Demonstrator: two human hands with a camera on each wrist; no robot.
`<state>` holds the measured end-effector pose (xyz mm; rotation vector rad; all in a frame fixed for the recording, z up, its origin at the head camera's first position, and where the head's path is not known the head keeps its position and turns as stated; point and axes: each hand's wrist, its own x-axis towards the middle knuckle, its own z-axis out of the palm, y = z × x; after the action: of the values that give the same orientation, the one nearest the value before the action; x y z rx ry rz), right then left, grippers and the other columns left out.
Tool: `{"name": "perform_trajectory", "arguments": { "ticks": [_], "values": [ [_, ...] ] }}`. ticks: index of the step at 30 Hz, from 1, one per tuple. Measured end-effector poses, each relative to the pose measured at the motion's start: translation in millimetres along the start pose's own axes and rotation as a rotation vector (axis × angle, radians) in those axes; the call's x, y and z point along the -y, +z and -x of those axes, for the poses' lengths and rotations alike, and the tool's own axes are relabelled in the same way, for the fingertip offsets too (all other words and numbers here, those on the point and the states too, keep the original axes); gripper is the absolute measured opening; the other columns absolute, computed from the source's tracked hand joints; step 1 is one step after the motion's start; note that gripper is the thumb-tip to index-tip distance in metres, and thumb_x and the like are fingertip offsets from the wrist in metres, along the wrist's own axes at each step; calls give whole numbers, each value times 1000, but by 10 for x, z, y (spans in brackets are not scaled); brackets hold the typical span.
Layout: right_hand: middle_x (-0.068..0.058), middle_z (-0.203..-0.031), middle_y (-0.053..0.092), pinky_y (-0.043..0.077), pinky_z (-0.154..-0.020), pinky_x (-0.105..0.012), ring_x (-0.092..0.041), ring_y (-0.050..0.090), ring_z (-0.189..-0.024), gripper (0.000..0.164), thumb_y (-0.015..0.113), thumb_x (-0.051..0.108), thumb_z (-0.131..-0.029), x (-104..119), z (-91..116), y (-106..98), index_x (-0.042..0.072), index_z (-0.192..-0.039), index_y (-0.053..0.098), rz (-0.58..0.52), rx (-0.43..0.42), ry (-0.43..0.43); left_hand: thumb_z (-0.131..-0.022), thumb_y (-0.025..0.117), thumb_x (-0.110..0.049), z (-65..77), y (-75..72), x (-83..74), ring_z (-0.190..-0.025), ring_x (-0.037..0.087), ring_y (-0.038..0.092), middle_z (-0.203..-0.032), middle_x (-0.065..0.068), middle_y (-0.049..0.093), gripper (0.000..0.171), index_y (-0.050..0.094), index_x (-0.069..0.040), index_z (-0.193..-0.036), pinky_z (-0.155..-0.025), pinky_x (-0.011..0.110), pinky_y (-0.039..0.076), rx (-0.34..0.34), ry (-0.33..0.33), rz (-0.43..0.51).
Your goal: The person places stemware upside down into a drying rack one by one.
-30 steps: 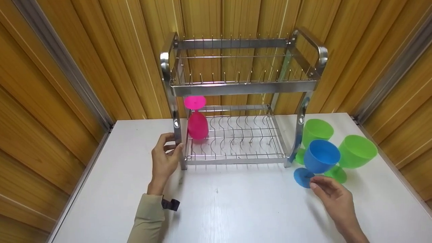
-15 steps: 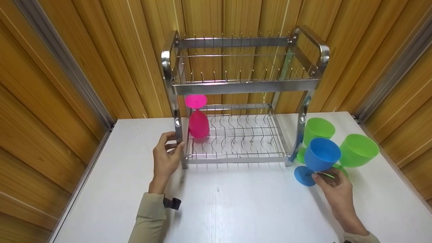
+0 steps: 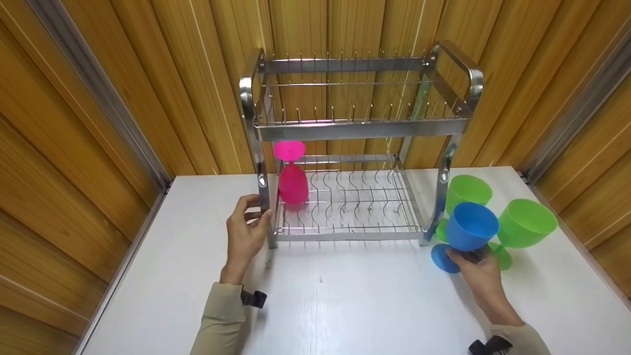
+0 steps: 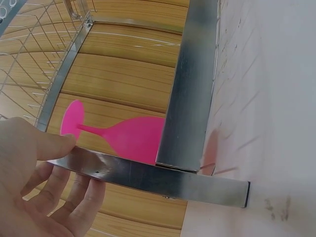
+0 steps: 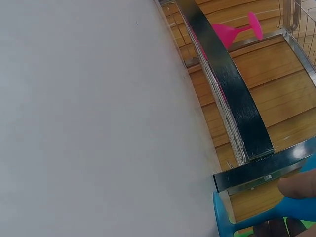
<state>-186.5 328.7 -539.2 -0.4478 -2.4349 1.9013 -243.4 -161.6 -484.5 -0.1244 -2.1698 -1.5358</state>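
My left hand (image 3: 245,239) grips the left front leg of a two-tier metal dish rack (image 3: 360,130); in the left wrist view, thumb and fingers lie on either side of the leg (image 4: 133,173). A pink plastic goblet (image 3: 293,185) stands upside down at the left of the rack's lower tier. To the right of the rack, my right hand (image 3: 479,278) holds the stem of an upright blue goblet (image 3: 472,227), just below the bowl. The right wrist view shows the thumb (image 5: 298,186) in front of the stem and dark-looking fingertips behind it.
Two green goblets stand upright close behind and beside the blue one, a rear one (image 3: 469,190) and a right one (image 3: 527,224). Upright wire prongs line the rack's upper tier. The white table (image 3: 345,305) ends at wood-patterned walls (image 3: 118,98).
My right hand has moved forward to the blue goblet, and its fingers have curled round the stem. The left hand keeps its grip on the rack leg.
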Motion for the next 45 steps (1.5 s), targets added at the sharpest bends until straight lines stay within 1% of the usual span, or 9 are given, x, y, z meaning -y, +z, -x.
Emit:
{"name": "perform_trajectory", "arguments": {
  "ticks": [8,14,20,24,30,32,35,38,45],
  "values": [
    [-35,-172,19,18,-133,-63,-51,20,-161,91,68,13,-104,-71,-21,-2,-8,-166,5,16,9,-4,-96,76,-2,41,32,7,-98,35,76,-122,17,72,39,63,-4,-133,-88,40,67,6,5,-49],
    [-33,-174,14,17,-133,-64,-50,18,-162,100,71,19,-103,-58,-9,-11,-3,-168,-2,44,7,-1,-96,76,0,31,25,19,-96,34,77,-120,19,72,38,62,-2,-132,-86,39,68,10,32,-63],
    [-34,-173,16,17,-132,-65,-51,18,-161,100,73,19,-102,9,19,-29,-5,-168,2,88,6,-29,-95,77,0,27,0,0,-96,33,76,-121,17,72,40,62,-4,-132,-86,38,68,11,15,-78],
    [-36,-170,23,20,-131,-67,-54,22,-159,92,73,16,-102,85,61,-44,-9,-166,12,124,1,-85,-96,78,-3,19,-19,-17,-97,31,76,-122,16,72,40,62,-5,-133,-86,37,68,13,-1,-86],
    [-37,-161,40,31,-123,-73,-59,35,-151,76,76,11,-99,263,160,-41,-13,-158,34,147,-53,-241,-95,80,-6,-12,-52,-34,-95,31,77,-120,14,73,40,64,-6,-132,-81,40,69,4,3,-95],
    [-34,-156,50,39,-123,-63,-54,45,-147,68,78,9,-97,330,194,-31,-11,-153,43,169,-87,-297,-94,81,-7,-19,-60,-40,-94,31,77,-120,13,74,40,65,-6,-131,-80,40,69,-2,6,-103],
    [-25,-142,65,51,-114,-30,-23,66,-132,55,81,6,-94,428,231,-6,-8,-142,58,218,-152,-385,-93,81,-7,-22,-67,-58,-96,31,77,-122,14,75,41,66,-7,-131,-79,41,69,-11,12,-116],
    [-16,-132,72,46,-97,-4,9,63,-114,46,82,1,-90,543,241,22,-7,-133,66,245,-202,-470,-94,80,-6,-21,-78,-100,-98,32,77,-125,14,75,40,68,-6,-131,-79,43,69,-31,30,-115],
    [-21,-126,76,47,-95,-3,17,62,-110,44,80,-10,-86,936,262,140,-4,-129,71,250,-241,-686,-94,78,-3,-12,-73,-279,-104,31,76,-123,12,73,34,70,-4,-127,-83,47,67,-85,128,-116]
  ]
}}
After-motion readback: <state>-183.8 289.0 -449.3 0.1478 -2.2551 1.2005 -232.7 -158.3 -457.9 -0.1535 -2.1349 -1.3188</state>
